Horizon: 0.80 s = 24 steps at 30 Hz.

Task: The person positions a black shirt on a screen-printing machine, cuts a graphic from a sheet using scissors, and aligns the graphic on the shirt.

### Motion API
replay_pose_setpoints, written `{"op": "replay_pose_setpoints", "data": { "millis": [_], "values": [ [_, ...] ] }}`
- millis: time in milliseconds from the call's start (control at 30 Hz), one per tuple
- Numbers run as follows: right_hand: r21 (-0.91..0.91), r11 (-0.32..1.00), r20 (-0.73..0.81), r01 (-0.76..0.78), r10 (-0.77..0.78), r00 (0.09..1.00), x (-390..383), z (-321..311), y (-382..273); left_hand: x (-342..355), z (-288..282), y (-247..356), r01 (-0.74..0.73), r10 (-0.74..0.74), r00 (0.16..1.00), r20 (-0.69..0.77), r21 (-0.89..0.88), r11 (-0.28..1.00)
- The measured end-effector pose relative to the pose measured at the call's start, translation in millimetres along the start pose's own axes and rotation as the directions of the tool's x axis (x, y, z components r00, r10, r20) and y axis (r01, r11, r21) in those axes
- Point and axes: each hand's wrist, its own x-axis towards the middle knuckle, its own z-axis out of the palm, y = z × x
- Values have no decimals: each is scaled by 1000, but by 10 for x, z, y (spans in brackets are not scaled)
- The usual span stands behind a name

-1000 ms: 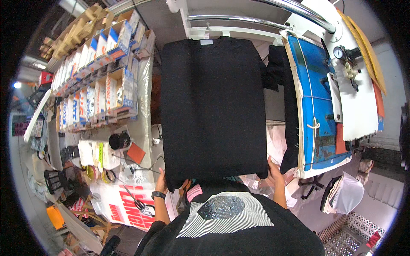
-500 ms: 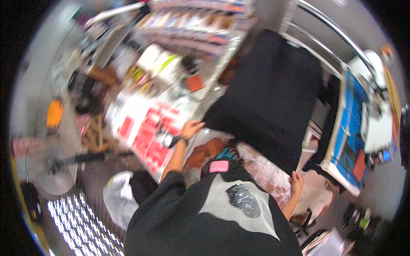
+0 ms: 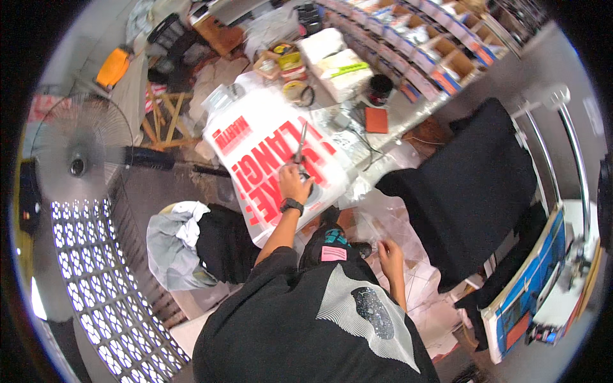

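Note:
My left hand (image 3: 295, 185) is over a white plastic bag (image 3: 255, 115) with large red lettering. Its fingers close round the dark handle end of what look like scissors (image 3: 301, 142), whose narrow blade points away from me. The fingers hide part of the handle. My right hand (image 3: 391, 258) is held apart, lower and to the right, its fingers curled with nothing visible in them. A large black cloth (image 3: 472, 191) hangs to the right of that hand, against a metal-tubed frame, and no hand touches it.
Behind the bag are white packs (image 3: 341, 67), a black cup (image 3: 380, 88) and an orange-red square (image 3: 376, 120). Compartmented boxes (image 3: 440, 48) line the back. A fan (image 3: 78, 163) stands at left; a blue panel (image 3: 527, 287) stands at right. Clear plastic sheeting (image 3: 415, 281) lies below.
My left hand has let go of the black cloth and moved onto the scissors on the bag. My right hand has come off the cloth. The view has swung right.

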Motion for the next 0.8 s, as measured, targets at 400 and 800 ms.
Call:
{"op": "replay_pose_setpoints", "data": {
  "millis": [400,800],
  "values": [
    [-615,759,289,212,-33,957,1906,1788,-1465,192,-354,-673,133,-286,931,-226,-520,844],
    [-394,917,488,57,156,858,2096,1420,-1604,1328,-605,-2148,571,-535,820,-203,226,790]
  ]
}}
